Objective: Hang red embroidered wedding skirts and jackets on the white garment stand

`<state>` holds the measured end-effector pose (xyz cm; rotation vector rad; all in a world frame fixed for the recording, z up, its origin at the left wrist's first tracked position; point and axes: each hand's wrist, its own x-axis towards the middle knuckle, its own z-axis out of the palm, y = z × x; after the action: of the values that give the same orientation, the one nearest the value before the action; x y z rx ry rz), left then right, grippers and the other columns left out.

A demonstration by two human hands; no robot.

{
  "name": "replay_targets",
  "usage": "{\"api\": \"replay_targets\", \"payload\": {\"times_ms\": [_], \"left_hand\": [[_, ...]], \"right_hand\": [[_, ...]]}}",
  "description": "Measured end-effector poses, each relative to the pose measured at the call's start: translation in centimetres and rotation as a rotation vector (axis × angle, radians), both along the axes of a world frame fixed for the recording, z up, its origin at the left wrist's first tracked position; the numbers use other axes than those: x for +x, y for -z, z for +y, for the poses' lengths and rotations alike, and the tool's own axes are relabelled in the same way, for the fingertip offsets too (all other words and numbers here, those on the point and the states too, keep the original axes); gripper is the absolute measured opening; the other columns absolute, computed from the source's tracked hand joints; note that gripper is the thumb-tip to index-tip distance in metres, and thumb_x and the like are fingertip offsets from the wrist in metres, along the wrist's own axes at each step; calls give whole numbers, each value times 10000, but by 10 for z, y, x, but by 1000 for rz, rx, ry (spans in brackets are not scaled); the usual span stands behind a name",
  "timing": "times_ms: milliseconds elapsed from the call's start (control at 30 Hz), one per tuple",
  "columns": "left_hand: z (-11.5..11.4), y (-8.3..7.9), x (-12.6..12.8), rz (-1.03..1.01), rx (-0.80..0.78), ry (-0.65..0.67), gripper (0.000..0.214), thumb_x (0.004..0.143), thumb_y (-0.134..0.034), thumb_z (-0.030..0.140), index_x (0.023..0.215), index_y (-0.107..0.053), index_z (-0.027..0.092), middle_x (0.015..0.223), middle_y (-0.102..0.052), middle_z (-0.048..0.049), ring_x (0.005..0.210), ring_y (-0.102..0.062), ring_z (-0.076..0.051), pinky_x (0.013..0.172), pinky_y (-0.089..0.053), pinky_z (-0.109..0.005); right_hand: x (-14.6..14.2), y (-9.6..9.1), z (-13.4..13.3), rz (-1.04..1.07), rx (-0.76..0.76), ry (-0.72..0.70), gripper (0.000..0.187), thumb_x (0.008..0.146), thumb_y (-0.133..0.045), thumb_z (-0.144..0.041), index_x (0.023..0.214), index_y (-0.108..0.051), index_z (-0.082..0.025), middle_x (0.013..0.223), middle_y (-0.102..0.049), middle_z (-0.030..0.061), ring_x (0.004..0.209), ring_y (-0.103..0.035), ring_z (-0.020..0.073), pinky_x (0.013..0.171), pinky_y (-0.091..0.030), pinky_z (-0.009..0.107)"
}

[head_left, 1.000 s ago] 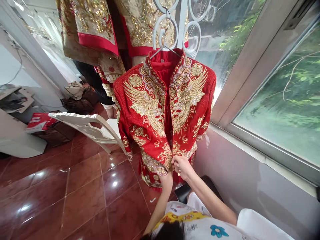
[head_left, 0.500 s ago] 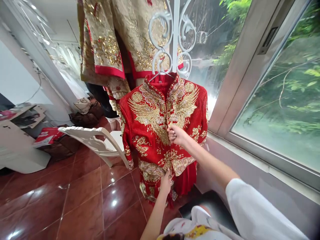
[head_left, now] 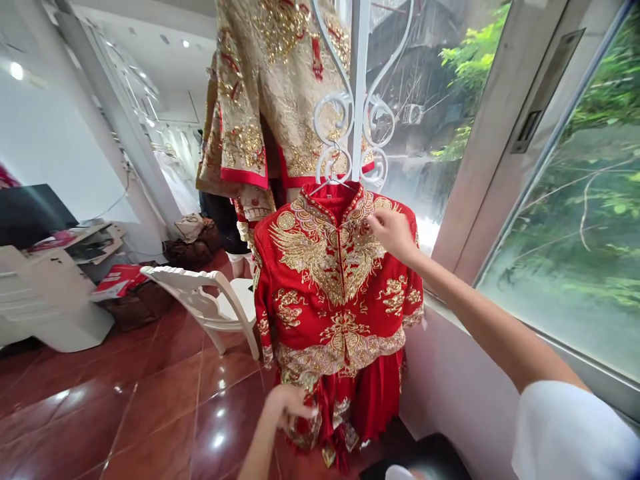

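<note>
A red jacket point(head_left: 325, 313) with gold wing-like embroidery and a stand-up collar hangs upright on a thin hanger point(head_left: 327, 181), its front edges together. My right hand point(head_left: 393, 233) is in front of the jacket's chest below the shoulder on the right, fingers loosely bent, with nothing visible in them. Low on the left, my left hand point(head_left: 287, 405) is just below the jacket's hem, its fingers apart and slightly blurred. Behind it hangs a red pleated skirt point(head_left: 377, 393) with gold trim and tassels.
A white scrolled metal stand point(head_left: 358, 100) carries the hanger. Behind hangs a beige-gold garment point(head_left: 295, 127) with red edging. A white chair point(head_left: 215, 300) stands left on the red tiled floor point(head_left: 155, 400); a window point(head_left: 565, 233) is at right. A dark seat-like surface point(head_left: 420, 460) shows below.
Both hands have let go of the jacket's front edge. My right hand has moved up toward the shoulder, my left hand down and left. The jacket front now lies flatter, and the view has shifted.
</note>
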<state>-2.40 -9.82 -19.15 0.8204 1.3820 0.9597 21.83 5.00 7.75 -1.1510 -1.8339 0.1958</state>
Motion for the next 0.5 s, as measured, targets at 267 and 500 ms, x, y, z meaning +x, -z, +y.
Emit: {"api": "replay_targets", "payload": {"times_ms": [267,500], "left_hand": [[82,-235,-75,1186,1102,-347,417,825,-482,455,1117,-589,177,1175,-605,-131,1138,-518,-270,1015,-349,-449],[166,-269,-77,1234,1046,-280,364,876,-361,392,792,-605,136,740,-630,-78,787,-584,-210,774,-430,-308]], "right_hand": [[70,14,79,-82,260,-75,308,881,-438,-358,1048,-622,-175,987,-657,100,844,-573,186,766,-432,333],[75,-9,77,33,58,-64,293,826,-581,-316,575,-562,-166,487,-427,-50,493,-332,70,503,-259,231]]}}
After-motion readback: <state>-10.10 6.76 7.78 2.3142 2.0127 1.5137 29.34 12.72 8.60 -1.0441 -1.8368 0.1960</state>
